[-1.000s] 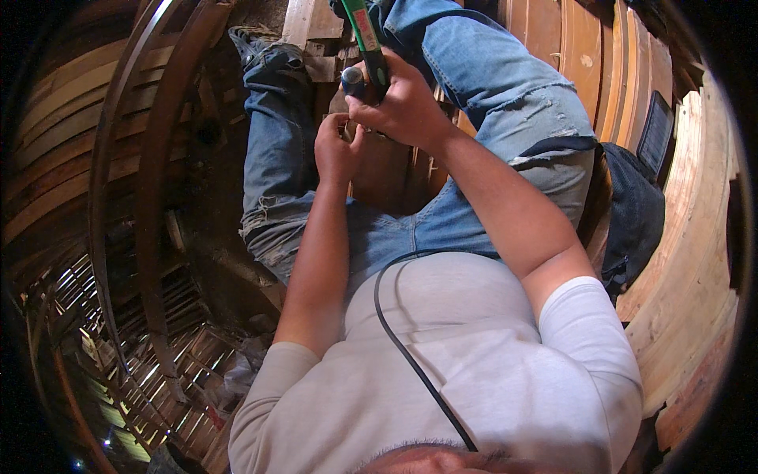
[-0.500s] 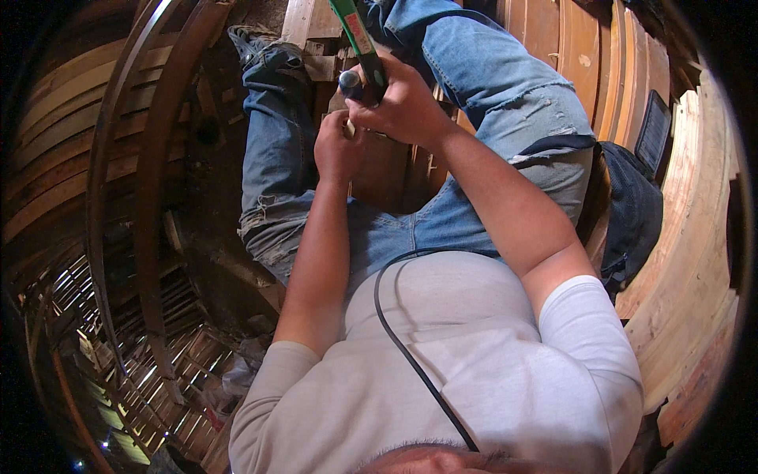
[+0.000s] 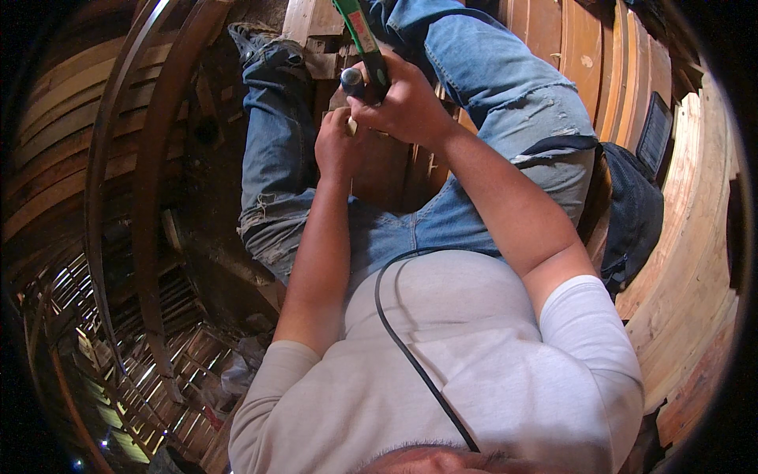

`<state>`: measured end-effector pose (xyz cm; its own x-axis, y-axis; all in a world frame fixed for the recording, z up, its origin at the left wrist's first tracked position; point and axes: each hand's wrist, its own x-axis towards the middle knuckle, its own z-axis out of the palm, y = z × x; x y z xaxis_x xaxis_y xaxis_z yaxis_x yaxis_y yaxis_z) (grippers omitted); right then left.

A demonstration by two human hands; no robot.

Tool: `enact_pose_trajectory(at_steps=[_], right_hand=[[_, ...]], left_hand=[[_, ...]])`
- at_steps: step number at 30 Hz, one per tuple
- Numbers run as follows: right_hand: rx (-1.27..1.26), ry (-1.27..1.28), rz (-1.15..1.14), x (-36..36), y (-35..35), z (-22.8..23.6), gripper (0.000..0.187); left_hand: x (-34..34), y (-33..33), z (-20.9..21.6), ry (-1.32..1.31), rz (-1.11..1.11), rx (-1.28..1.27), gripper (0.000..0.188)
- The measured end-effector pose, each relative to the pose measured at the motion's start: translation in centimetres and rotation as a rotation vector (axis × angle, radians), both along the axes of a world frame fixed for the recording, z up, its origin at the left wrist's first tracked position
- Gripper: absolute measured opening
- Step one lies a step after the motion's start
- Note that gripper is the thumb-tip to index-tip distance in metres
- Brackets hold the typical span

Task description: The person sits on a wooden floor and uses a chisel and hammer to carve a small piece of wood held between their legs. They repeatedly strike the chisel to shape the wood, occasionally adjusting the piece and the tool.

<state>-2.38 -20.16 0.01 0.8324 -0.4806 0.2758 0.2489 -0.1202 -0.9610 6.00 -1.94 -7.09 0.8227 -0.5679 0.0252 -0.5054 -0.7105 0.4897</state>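
Observation:
My right hand (image 3: 407, 103) is closed around a long green-and-black tool (image 3: 360, 33) that slants up past the top edge; its exact kind I cannot make out. A round silver-grey end (image 3: 352, 80) shows beside the tool's black part, and whether it belongs to the tool is unclear. Just below, my left hand (image 3: 335, 146) is closed, fingers curled near the right thumb. A small pale piece (image 3: 351, 126) shows at its fingertips, perhaps wood. Both hands are between my knees, over a brown wooden surface (image 3: 383, 170).
My legs in torn jeans (image 3: 489, 63) spread on both sides. Stacked boards (image 3: 580, 47) lie at the far right, near a dark bag (image 3: 632, 213) and a dark flat panel (image 3: 654, 130). Curved-looking beams (image 3: 150, 158) stand at left. A black cable (image 3: 403, 340) crosses my shirt.
Both hands have shifted only slightly, the right one with the tool a little to the right. The left fingers have moved a touch. The grips look the same.

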Motion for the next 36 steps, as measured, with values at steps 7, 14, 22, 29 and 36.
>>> enact_pose_trajectory(at_steps=[7,14,22,29,36], right_hand=[[-0.075,0.011,0.006,0.0,0.0,-0.2,0.034],[-0.072,0.036,0.007,0.1,0.0,-0.4,0.036],[-0.044,0.039,0.032,0.1,0.0,-0.4,0.038],[-0.191,-0.086,-0.033,0.4,0.3,-0.7,0.04],[-0.133,-0.067,-0.04,0.5,0.0,-1.2,0.043]], left_hand=[[-0.4,-0.5,0.5,-0.009,0.024,0.034,0.03],[0.0,-0.1,-0.3,-0.079,-0.018,0.033,0.028],[0.2,0.1,-0.2,-0.061,-0.039,0.103,0.026],[2.1,0.9,-3.1,-0.138,-0.16,0.068,0.029],[1.6,-0.5,-1.4,-0.164,-0.252,0.174,0.042]])
